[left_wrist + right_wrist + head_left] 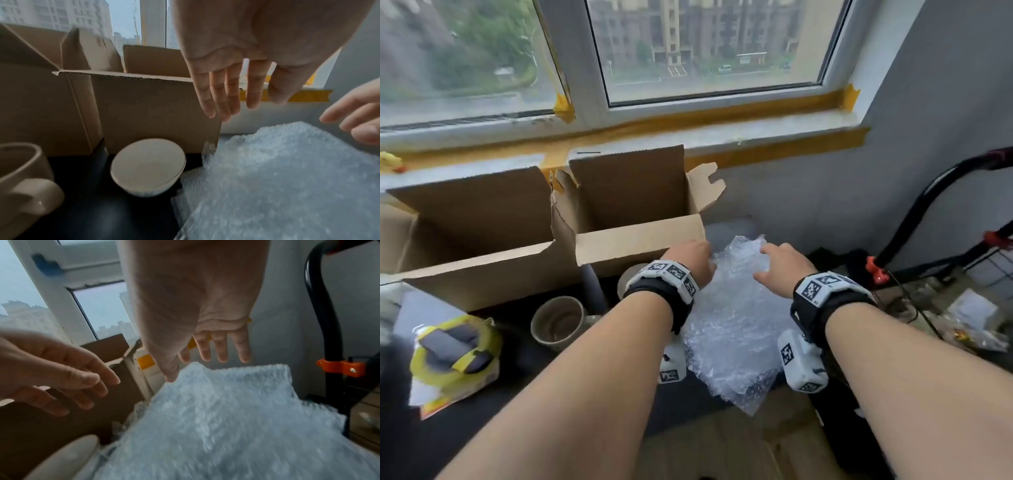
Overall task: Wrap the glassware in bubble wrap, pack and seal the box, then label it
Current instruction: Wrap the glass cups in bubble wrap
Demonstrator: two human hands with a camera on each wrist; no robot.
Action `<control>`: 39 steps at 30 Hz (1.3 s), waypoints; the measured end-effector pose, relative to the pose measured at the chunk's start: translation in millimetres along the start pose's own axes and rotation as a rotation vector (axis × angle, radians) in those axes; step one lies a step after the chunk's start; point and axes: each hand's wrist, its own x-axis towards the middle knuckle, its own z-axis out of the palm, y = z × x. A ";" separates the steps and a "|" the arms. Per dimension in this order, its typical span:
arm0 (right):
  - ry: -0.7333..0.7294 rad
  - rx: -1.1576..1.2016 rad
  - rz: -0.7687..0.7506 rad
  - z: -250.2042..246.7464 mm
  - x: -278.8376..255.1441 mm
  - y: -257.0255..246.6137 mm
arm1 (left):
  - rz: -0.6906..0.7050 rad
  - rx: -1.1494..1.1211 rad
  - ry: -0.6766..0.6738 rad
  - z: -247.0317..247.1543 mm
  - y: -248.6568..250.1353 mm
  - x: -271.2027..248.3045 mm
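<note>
- Behind everything, a taped window sill and grey wall are seen; the work is laid out on a dark table.
- Straight, slightly spread fingers are shown on the left hand, poised over the bubble wrap with nothing held.
- Likewise loosely spread fingers are shown on the right hand, just above the sheet's raised far edge; contact cannot be told.
- The wrap is judged light, soft and crinkly, easily shifted; its far corners are best pinched.
- Just left of it, a pale bowl and a beige mug wait unwrapped; both are judged rigid, smooth and breakable, best taken by the body.
- An open cardboard box stands behind the bowl, a second box beside it.
- A yellow tape roll lies at far left.
- No writing is legible; only square coded markers on the wristbands are seen.
</note>
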 end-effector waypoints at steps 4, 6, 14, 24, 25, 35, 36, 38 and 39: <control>-0.087 -0.017 0.081 23.5 7.2 12.1 | -0.065 -0.003 -0.063 24.2 -3.4 6.1; -0.082 0.004 0.086 32.5 9.0 16.3 | -0.087 -0.041 -0.116 35.9 -3.0 7.4; 0.145 0.141 0.070 29.1 21.4 20.3 | -0.132 -0.062 -0.151 44.3 -7.4 15.2; 0.152 0.523 0.143 -4.3 14.3 6.3 | -0.168 -0.080 -0.143 13.1 -11.7 -2.7; 0.163 0.529 0.143 -8.1 11.4 3.7 | -0.174 -0.084 -0.141 7.4 -12.1 -6.1; 0.267 0.549 0.032 -56.2 -19.1 -29.8 | -0.153 -0.275 0.089 -58.5 -10.3 -52.4; 0.262 0.562 0.014 -61.7 -23.1 -34.3 | -0.172 -0.317 0.120 -63.9 -11.6 -57.2; 0.244 0.602 -0.024 -71.5 -31.3 -44.5 | -0.202 -0.410 0.140 -73.2 -13.5 -65.7; 0.230 0.631 -0.042 -75.3 -35.1 -49.3 | -0.218 -0.476 0.125 -76.2 -15.4 -69.2</control>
